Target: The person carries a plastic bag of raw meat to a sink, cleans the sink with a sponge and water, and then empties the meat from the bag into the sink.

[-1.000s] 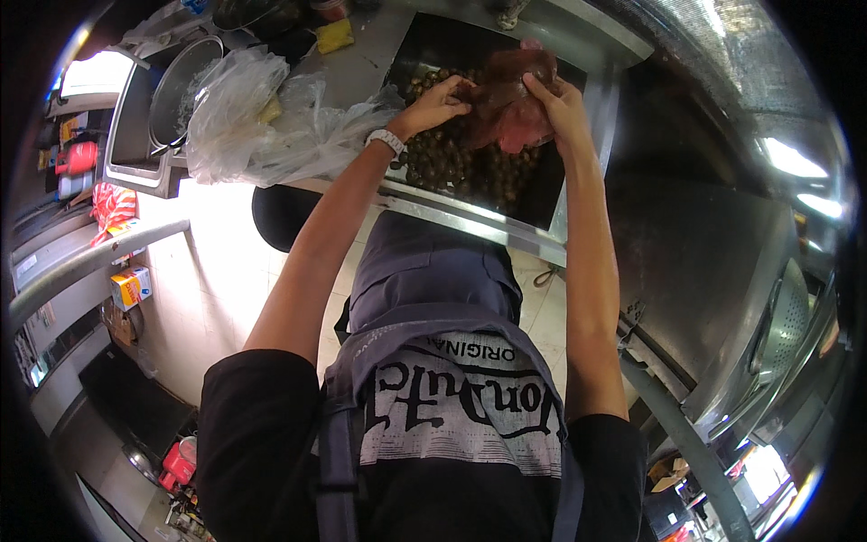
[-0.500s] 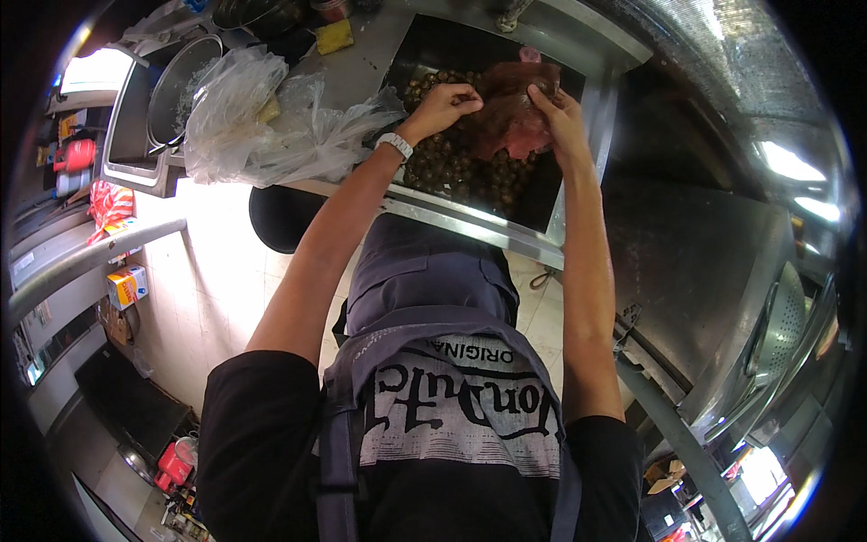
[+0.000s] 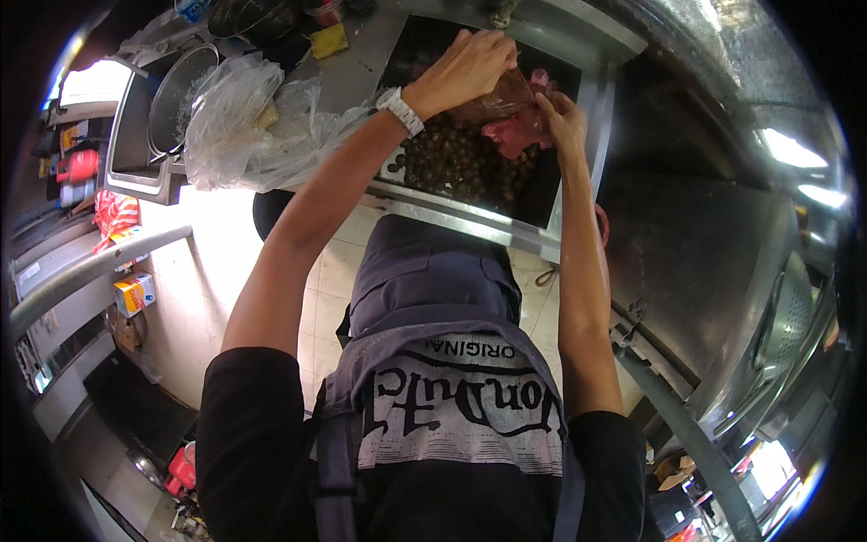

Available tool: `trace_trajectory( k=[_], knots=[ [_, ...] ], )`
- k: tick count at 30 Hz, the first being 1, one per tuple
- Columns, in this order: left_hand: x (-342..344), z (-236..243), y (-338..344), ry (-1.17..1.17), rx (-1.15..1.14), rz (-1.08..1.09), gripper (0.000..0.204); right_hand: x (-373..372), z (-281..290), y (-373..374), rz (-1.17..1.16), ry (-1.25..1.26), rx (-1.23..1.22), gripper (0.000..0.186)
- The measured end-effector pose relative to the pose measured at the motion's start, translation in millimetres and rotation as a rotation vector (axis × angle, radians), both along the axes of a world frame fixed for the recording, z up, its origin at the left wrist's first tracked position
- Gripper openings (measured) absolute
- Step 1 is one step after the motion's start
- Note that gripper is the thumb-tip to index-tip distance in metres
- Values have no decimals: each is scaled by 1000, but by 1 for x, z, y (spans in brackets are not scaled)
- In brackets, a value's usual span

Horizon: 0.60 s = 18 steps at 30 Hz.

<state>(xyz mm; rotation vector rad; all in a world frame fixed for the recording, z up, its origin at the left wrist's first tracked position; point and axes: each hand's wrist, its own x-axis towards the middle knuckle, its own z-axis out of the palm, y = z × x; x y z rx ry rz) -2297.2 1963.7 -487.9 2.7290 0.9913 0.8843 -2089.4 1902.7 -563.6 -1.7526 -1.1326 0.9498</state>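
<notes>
A reddish-brown mesh net bag with pinkish-red parts is stretched between my hands over the sink. My left hand reaches across its far left side, fingers curled closed on the mesh. At the bag's right edge, my right hand pinches it between thumb and fingers. Many small, round brown shells, perhaps snails or clams, lie in the dark basin beneath. My left hand and the bag hide part of them.
Left of the sink, a crumpled clear plastic bag covers the counter. Behind it lies a yellow sponge. A round strainer rests over another basin at far left. A faucet stands at the sink's back edge.
My left hand has moved away from me and to the right, from beside the net bag to over its far part. The bag now looks more stretched and folded; my right hand still grips it.
</notes>
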Motion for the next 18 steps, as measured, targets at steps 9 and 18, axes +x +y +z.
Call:
trace_trajectory(
  k=[9,18],
  knots=[
    [1,9,19,-205,-24,-56,13,17,15,6,-84,-53,217,24],
    [-51,-24,49,-167,-79,232,16,87,56,-18,-85,-147,260,19]
  ],
)
